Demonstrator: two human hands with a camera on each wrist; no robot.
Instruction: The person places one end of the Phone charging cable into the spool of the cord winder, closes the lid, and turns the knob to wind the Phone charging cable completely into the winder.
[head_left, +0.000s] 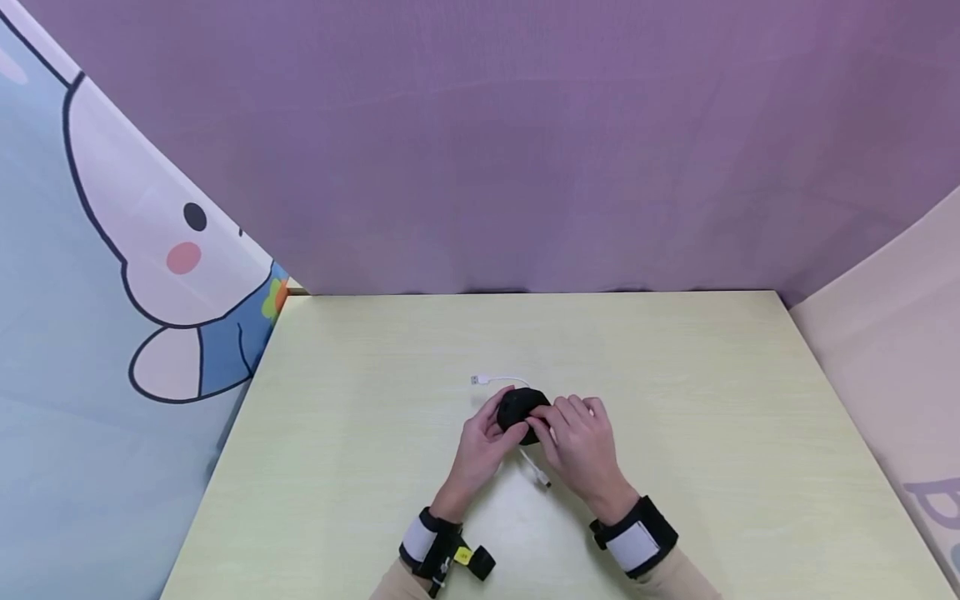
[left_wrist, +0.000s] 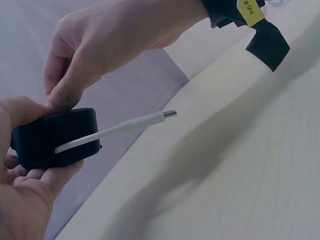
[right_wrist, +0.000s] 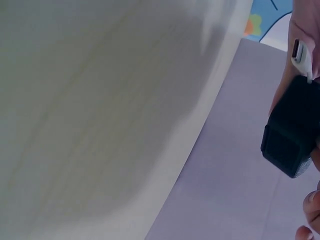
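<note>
Between both hands, above the table, is a small black cable winder (head_left: pixel 517 403) with angled sides. My left hand (head_left: pixel 480 446) grips it from the left, thumb on the near side and fingers beneath in the left wrist view. At its right edge, the thumb and forefinger of my right hand (head_left: pixel 583 450) pinch it; the exact spot is hidden by the fingers. A white USB-A plug (head_left: pixel 481 380) on a short cable sticks out at the far side. Toward me, a white USB-C plug (left_wrist: pixel 145 120) juts out on its cable from the winder's wall.
The pale wooden table (head_left: pixel 360 392) stretches around the hands. Behind it hangs a purple cloth (head_left: pixel 525 150), with a cartoon-printed cloth (head_left: pixel 90 350) on the left and a pale cloth (head_left: pixel 892 367) on the right. Black straps (head_left: pixel 636 537) circle both wrists.
</note>
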